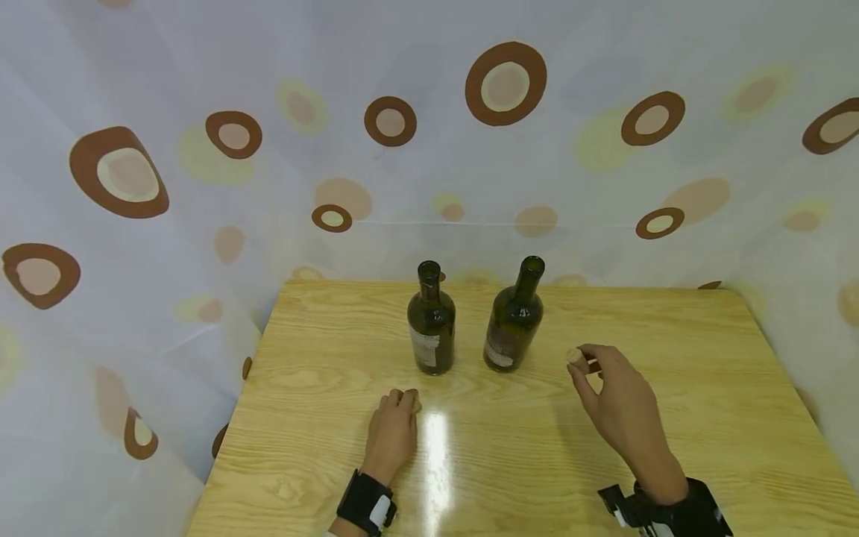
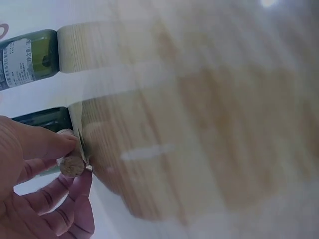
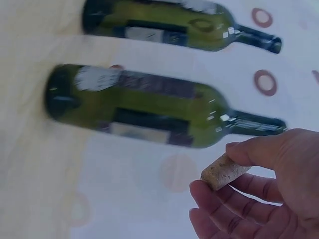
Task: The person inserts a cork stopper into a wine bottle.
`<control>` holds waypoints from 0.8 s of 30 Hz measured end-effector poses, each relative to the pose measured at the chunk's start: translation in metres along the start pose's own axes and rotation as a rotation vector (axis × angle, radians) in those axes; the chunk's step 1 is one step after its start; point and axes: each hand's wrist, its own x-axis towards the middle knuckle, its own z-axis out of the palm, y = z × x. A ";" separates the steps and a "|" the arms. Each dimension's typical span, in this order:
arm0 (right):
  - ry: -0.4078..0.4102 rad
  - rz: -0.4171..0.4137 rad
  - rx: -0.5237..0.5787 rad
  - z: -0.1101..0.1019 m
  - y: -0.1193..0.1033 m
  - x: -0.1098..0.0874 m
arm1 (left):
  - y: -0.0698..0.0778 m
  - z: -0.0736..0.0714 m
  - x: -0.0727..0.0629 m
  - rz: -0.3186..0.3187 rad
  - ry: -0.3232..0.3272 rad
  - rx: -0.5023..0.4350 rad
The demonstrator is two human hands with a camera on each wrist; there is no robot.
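Two green glass wine bottles with worn labels stand upright on the table: a left bottle [image 1: 432, 332] and a right bottle [image 1: 513, 321]. Their mouths look uncorked. My left hand [image 1: 392, 432] pinches a cork [image 2: 72, 165] between thumb and fingers, low over the table in front of the left bottle. Another cork [image 3: 224, 172] is pinched between the thumb and fingers of my right hand [image 1: 624, 406], raised to the right of the right bottle. Neither hand touches a bottle. In the head view the left cork [image 1: 417, 405] is mostly hidden by the fingers.
Both bottles stand toward the back of the light wood table [image 1: 322, 335]. Behind and beside it hangs a white cloth [image 1: 429, 171] with brown and yellow ring patterns. A bright reflection lies on the tabletop beside the left hand. Each wrist wears a black strap [image 1: 365, 503].
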 end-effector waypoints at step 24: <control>0.120 -0.124 0.118 -0.052 -0.057 0.018 | 0.107 -0.034 0.106 0.324 0.054 -0.266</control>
